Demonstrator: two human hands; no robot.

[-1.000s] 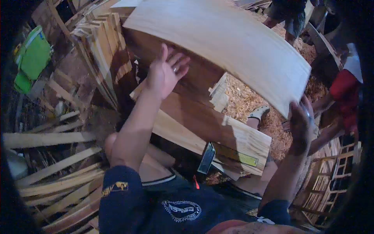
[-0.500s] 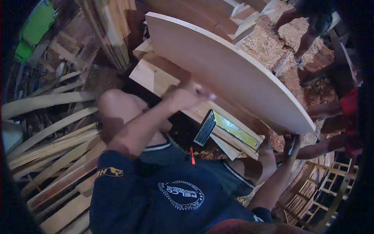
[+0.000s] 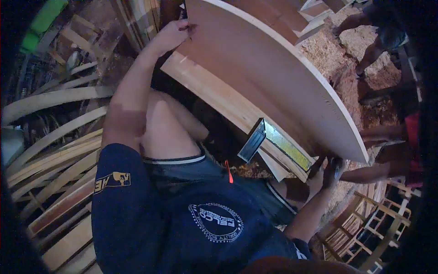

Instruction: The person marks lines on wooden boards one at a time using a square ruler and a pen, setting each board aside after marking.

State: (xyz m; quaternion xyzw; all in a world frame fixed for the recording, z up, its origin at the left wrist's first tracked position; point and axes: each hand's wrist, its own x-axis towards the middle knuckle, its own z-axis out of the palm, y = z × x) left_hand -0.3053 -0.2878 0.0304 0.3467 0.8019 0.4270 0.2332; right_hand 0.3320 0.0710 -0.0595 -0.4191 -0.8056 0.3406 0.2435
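A wide wooden panel (image 3: 260,77) with a curved outer edge stands tilted on edge in front of me. My left hand (image 3: 175,35) is at its upper left end, fingers curled against the edge. My right hand (image 3: 332,170) holds the lower right end from below, partly in shadow. Under the panel lies a light plank (image 3: 214,93). A square tool with a dark stock (image 3: 252,141) and a yellowish, shiny blade (image 3: 287,147) rests on the plank's right part, near my knees.
Curved wooden strips (image 3: 59,100) are piled at the left, below a green object (image 3: 41,25). More boards (image 3: 273,16) stand beyond the panel, with wood shavings (image 3: 319,50) on the ground. Other people's legs (image 3: 369,55) and a person in red (image 3: 413,150) are at the right.
The panel has swung from lying nearly flat to standing tilted on edge. My left hand, free before, has moved to its upper left end. My right hand has stayed at the right end, now lower.
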